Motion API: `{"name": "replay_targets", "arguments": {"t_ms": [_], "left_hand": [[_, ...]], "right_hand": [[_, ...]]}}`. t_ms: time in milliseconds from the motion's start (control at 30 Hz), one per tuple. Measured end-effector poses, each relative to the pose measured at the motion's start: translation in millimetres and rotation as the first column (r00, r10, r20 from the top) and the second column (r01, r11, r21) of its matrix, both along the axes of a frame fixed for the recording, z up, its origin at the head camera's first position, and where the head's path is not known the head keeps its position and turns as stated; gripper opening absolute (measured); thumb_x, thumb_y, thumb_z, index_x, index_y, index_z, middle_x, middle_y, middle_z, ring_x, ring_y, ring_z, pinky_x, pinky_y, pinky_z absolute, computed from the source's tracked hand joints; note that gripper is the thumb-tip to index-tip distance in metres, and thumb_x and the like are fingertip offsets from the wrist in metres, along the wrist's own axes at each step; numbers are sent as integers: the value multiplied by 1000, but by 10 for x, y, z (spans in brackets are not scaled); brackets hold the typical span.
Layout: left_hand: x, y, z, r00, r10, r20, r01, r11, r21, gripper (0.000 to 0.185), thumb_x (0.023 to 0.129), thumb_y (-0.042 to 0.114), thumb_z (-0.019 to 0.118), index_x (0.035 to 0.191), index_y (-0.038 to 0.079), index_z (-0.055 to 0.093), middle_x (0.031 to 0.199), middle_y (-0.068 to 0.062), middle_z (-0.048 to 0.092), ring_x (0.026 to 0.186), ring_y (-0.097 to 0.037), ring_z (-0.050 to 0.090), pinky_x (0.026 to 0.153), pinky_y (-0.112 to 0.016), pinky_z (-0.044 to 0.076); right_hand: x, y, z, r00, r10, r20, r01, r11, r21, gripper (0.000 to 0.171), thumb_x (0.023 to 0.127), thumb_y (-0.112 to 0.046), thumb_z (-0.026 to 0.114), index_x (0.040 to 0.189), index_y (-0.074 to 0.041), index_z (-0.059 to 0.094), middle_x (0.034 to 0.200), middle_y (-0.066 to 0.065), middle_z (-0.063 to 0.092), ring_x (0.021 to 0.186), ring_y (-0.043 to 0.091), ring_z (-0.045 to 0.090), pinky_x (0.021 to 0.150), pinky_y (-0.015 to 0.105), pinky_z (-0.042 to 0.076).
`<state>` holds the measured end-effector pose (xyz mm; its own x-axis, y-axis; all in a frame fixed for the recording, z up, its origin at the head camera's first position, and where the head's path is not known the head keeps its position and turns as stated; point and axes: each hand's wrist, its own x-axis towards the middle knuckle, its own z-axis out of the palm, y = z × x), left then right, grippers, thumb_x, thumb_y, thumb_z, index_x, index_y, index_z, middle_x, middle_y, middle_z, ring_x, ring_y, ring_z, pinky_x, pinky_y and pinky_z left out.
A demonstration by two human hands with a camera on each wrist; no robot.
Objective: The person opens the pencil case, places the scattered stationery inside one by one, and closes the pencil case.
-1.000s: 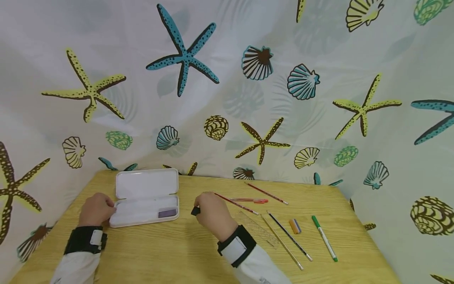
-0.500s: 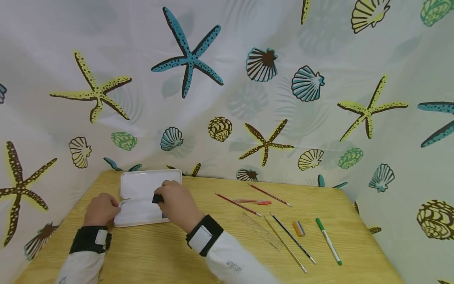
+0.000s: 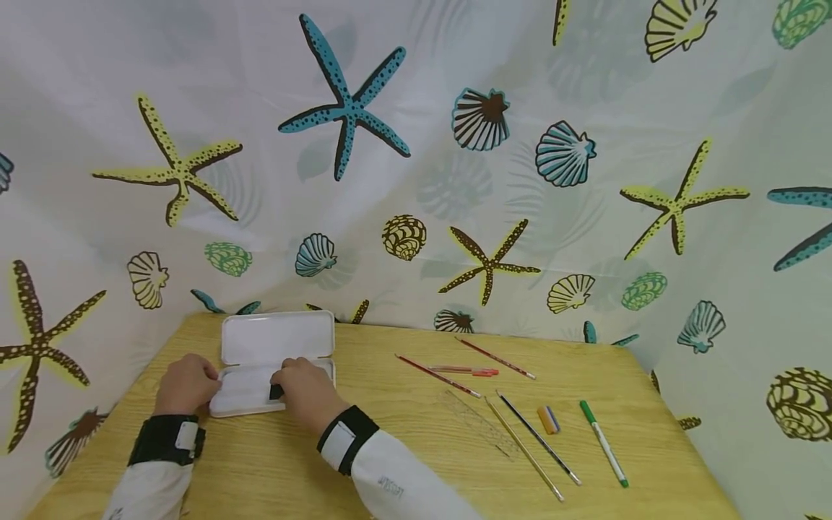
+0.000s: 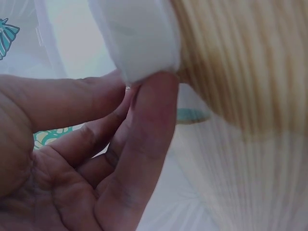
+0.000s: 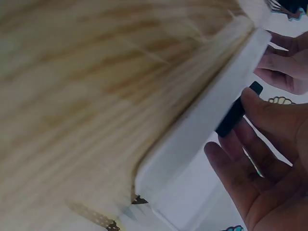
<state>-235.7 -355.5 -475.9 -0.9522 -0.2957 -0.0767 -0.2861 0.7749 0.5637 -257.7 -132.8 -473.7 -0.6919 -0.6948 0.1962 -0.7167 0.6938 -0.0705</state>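
An open white pencil case (image 3: pixel 276 339) lies at the back left of the wooden table (image 3: pixel 403 440), its lid raised toward the curtain. My left hand (image 3: pixel 209 379) holds the case's left end. In the left wrist view the thumb and a finger (image 4: pixel 154 110) pinch a white corner of the case (image 4: pixel 139 38). My right hand (image 3: pixel 279 383) is over the case's tray and pinches a small black block (image 3: pixel 276 391). The right wrist view shows that black block (image 5: pixel 236 113) against the case's rim (image 5: pixel 202 125), held by my thumb and fingers (image 5: pixel 269 115).
Right of the case lie a red pencil (image 3: pixel 437 374), a red pen (image 3: pixel 464 370), a clear ruler (image 3: pixel 481 422), a yellow pencil (image 3: pixel 523 448), a black pencil (image 3: pixel 536 435), an eraser (image 3: pixel 548 419) and a green pen (image 3: pixel 603 443). A seashell-print curtain (image 3: pixel 416 180) backs the table.
My right hand carried the black block left from the table's middle to the case, then lowered it to the tray. The left hand stayed on the case's end.
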Motion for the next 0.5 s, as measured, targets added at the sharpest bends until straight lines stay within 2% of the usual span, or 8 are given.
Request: {"name": "replay_targets", "arguments": {"t_ms": [133, 300, 500], "left_hand": [[-4, 26, 15, 1000, -3, -1, 3, 1000, 5, 13, 87, 3, 68, 88, -9, 66, 75, -17, 60, 68, -30, 57, 58, -37, 46], [-15, 36, 23, 1000, -2, 2, 2, 1000, -2, 14, 87, 3, 67, 89, -10, 66, 76, -18, 60, 69, -30, 57, 58, -37, 46], [-17, 8, -10, 1000, -7, 3, 7, 1000, -15, 14, 87, 4, 67, 89, -10, 66, 76, -18, 60, 69, -30, 57, 58, -37, 46]], "right_hand": [[-45, -5, -81, 1000, 1, -10, -1, 1000, 16, 25, 90, -21, 81, 114, -27, 80, 103, -11, 69, 94, 4, 61, 79, 19, 50], [-61, -6, -75, 999, 30, 22, -30, 999, 12, 27, 90, -17, 81, 115, -25, 80, 104, -10, 69, 96, 5, 61, 86, 19, 47], [-27, -14, -40, 995, 28, 95, -29, 1000, 6, 29, 90, -12, 80, 116, -24, 79, 106, -9, 68, 95, 4, 57, 81, 16, 48]]}}
